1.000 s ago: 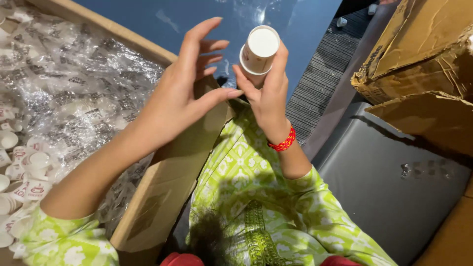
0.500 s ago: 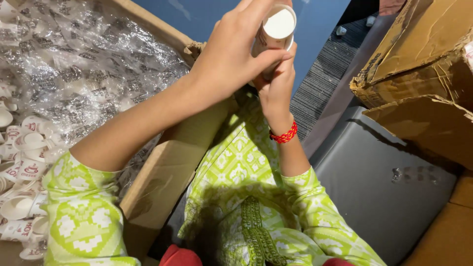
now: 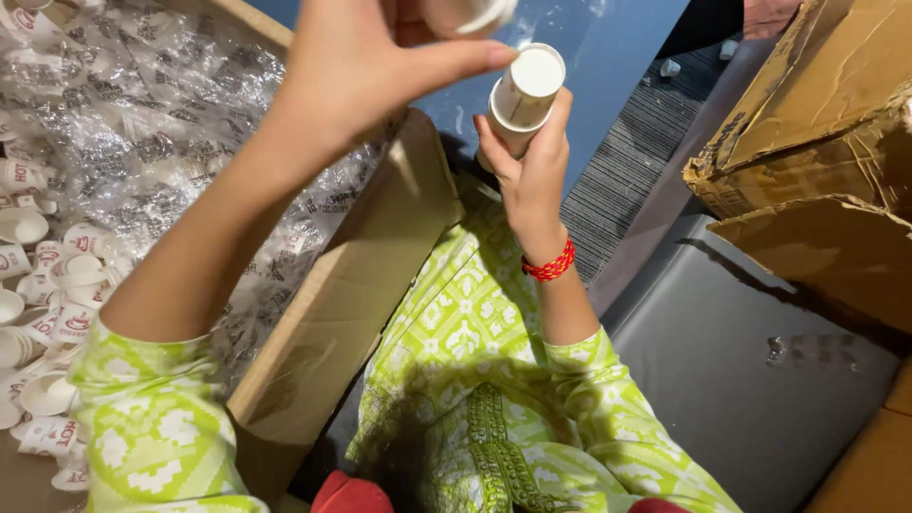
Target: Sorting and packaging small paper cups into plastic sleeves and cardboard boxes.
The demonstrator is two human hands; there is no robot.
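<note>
Right hand (image 3: 532, 166) raised at mid-frame, forearm coming up from the lap, wrist straight, a red bead bracelet (image 3: 549, 265) around it. Its fingers are wrapped around the lower part of a stack of paper cups (image 3: 521, 95); the stack tilts up and to the right, its white round end facing the camera.

Left hand (image 3: 366, 62) higher, at the top edge of the frame, arm stretched up from the lower left with the elbow bent. Thumb points right, fingers curled and pinching a single paper cup (image 3: 465, 13), mostly cut off by the frame edge. That cup sits just above and left of the stack's top, apart from it.

Both arms wear short green-and-white patterned sleeves (image 3: 157, 427).

Left of the arms: an open cardboard box (image 3: 351, 294) lined with crinkled clear plastic wrap (image 3: 142, 123), loose white cups (image 3: 57, 285) with red print lying along its left side. On the right, torn brown cartons (image 3: 817, 142) rest on a grey surface (image 3: 741, 380). Blue floor (image 3: 617, 57) beyond the hands.
</note>
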